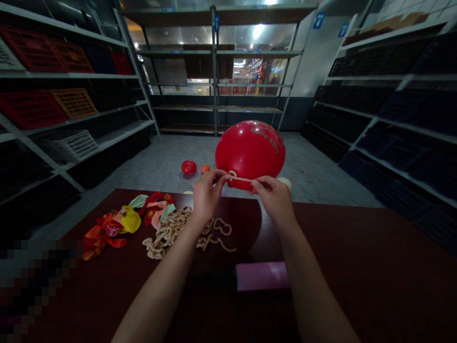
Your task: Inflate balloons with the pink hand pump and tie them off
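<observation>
I hold an inflated red balloon (250, 148) with white lettering above the far edge of a dark red table (357, 267). My left hand (207, 193) pinches a pale clip or tie (233, 176) at the balloon's neck, fingers closed. Gripping the red neck (243, 184) from the other side is my right hand (273, 196), fingers also closed. Below my hands a heap of pale plastic clips (170, 232) lies on the table, beside a pile of flat uninflated balloons (123, 221) in red, yellow, green and orange.
A pink and black pump (257, 276) lies on the table between my forearms. On the grey floor beyond are a small red balloon (189, 167), an orange one (205, 168) and a pale one (285, 183). Metal shelving with crates (46, 102) lines both sides and the back.
</observation>
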Tool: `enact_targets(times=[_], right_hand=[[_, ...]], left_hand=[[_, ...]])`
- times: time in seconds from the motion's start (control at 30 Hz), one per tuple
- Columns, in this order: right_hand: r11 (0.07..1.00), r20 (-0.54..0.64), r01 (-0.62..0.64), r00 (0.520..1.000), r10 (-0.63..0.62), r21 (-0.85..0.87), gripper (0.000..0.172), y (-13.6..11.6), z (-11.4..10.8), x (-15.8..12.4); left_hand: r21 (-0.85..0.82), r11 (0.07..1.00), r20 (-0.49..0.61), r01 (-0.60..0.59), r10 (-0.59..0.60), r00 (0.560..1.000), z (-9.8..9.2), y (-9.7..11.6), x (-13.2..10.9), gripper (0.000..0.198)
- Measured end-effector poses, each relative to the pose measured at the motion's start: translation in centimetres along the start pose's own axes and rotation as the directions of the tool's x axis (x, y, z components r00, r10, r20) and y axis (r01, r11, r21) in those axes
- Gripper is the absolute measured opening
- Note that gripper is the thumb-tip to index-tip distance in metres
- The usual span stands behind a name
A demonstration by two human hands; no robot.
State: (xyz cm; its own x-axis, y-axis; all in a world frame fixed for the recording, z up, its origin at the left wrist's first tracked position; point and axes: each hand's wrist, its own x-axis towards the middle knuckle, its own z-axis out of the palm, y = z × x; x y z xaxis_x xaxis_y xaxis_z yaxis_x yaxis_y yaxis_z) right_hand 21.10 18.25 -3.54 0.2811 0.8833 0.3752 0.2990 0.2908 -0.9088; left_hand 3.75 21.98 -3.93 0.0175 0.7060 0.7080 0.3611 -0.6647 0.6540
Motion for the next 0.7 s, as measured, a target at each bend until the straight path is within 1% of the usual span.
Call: enact_targets(times=[0.1, 0.2, 0.27, 0.33, 0.37, 0.43, 0.47, 0.5, 0.53, 0.6, 0.63, 0.7], right_hand=[[0.999, 0.004, -0.009, 1.000, 0.009, 0.040, 0.016, 0.4, -0.1, 0.2], [0.996, 0.018, 0.012, 1.000, -0.013, 0.083, 0.018, 0.3, -0.6, 0.5], [0.992, 0.027, 0.038, 0.999, -0.041, 0.118, 0.022, 0.1, -1.1, 0.6], [0.988, 0.030, 0.059, 0.997, -0.064, 0.144, 0.030, 0.0, -1.6, 0.6], [0.987, 0.033, 0.064, 0.997, -0.069, 0.147, 0.033, 0.1, -1.9, 0.5], [0.989, 0.056, 0.053, 0.997, -0.061, 0.140, 0.037, 0.5, -2.3, 0.0], [0.991, 0.074, 0.039, 0.996, -0.049, 0.131, 0.036, 0.8, -2.5, -0.4], [0.993, 0.096, 0.023, 0.995, -0.034, 0.119, 0.036, 1.2, -2.7, -0.9], [0.994, 0.106, 0.012, 0.994, -0.023, 0.104, 0.034, 1.5, -3.0, -1.4], [0.999, 0.114, -0.010, 0.993, 0.006, 0.033, 0.033, 2.1, -3.4, -2.9], [1.000, 0.111, -0.016, 0.994, 0.015, 0.003, 0.033, 2.2, -3.7, -3.8], [0.998, 0.116, -0.015, 0.993, 0.021, -0.054, 0.033, 2.3, -4.2, -5.7]], left_hand=[[-0.015, 1.000, 0.009, 0.001, -0.001, 1.000, -0.1, 0.4, -0.1, 0.007], [0.008, 1.000, 0.040, -0.023, 0.023, 0.999, -0.3, 1.2, -0.2, 0.009], [0.009, 1.000, 0.023, -0.015, 0.015, 1.000, -0.2, 1.7, 0.1, 0.010], [0.009, 1.000, -0.013, 0.012, -0.012, 1.000, 0.3, 1.6, 0.8, 0.012], [0.020, 0.999, -0.024, 0.024, -0.024, 0.999, 0.8, 1.2, 1.3, 0.013], [0.075, 0.996, -0.011, 0.047, -0.046, 0.999, 1.9, -0.2, 2.4, 0.013], [0.104, 0.993, 0.022, 0.062, -0.064, 0.998, 2.5, -1.1, 2.9, 0.012], [0.125, 0.988, 0.088, 0.094, -0.105, 0.991, 3.1, -2.1, 3.3, 0.011], [0.151, 0.978, 0.168, 0.146, -0.170, 0.971, 3.5, -3.2, 3.5, 0.015], [0.249, 0.947, 0.289, 0.202, -0.272, 0.918, 4.0, -4.9, 3.2, 0.036], [0.301, 0.932, 0.317, 0.204, -0.299, 0.900, 3.9, -5.5, 2.7, 0.045], [0.341, 0.918, 0.335, 0.203, -0.321, 0.886, 3.1, -6.1, 1.4, 0.048]])
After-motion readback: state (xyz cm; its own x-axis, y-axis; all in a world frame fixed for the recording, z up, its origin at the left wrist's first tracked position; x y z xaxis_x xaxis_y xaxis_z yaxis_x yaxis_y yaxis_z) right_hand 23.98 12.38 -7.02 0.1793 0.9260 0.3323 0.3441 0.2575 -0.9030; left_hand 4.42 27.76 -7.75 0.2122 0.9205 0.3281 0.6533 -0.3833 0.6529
